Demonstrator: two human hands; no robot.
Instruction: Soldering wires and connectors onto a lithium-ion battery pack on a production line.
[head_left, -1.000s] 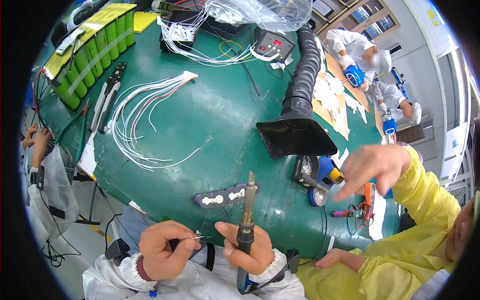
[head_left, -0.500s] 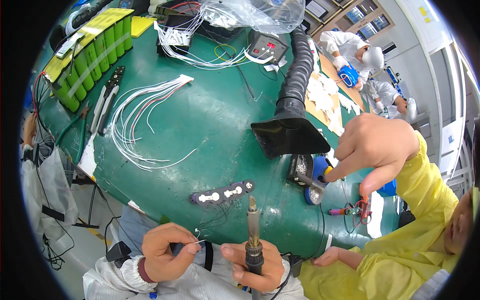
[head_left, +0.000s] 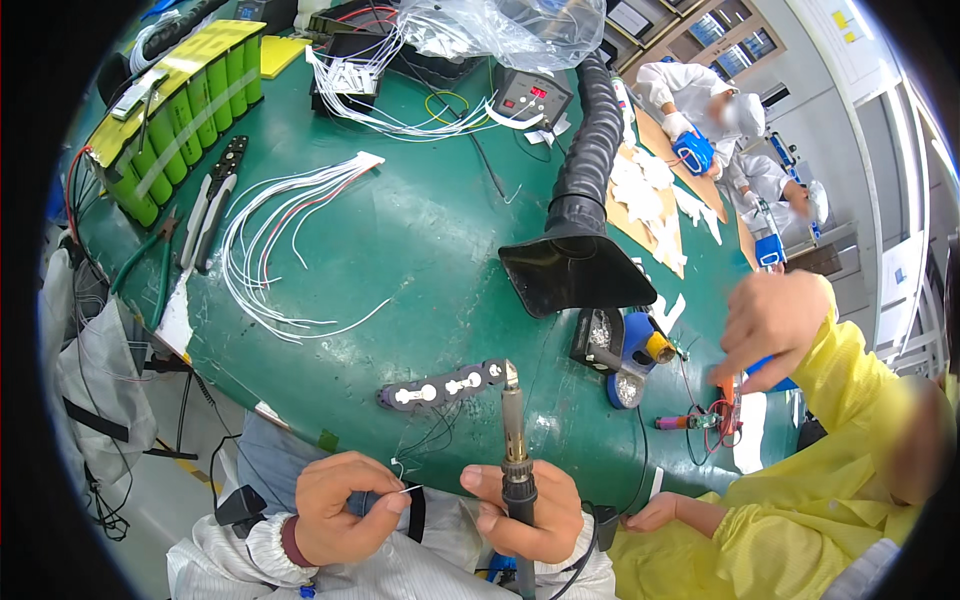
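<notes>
- Left hand [head_left: 345,510], low in the frame left of centre: thumb and index fingertip meet in a pinch, the other fingers curled in behind.
- Thin white wire [head_left: 411,489]: held in that pinch, its free end poking out past the fingertips toward the right.
- Right hand [head_left: 535,512], lower centre: fingers bent round the grip of a soldering iron [head_left: 517,485], thumb and index finger lying to the left of the handle.
- The iron stands nearly upright in the picture, its tip above the right fingers and well apart from the white wire's end.
- Dark battery pack [head_left: 455,385] with pale metal tabs: on the green table [head_left: 420,270], above both hands in the frame. The iron's tip shows at its right end; whether they touch, I cannot tell.
- Fine black leads [head_left: 433,432] trail from the pack down toward the left fingertips, near a small white connector [head_left: 396,463]; contact with the fingers is unclear.
- Right of the frame: a co-worker's hand [head_left: 775,325] in a yellow sleeve [head_left: 855,375], well apart.
</notes>
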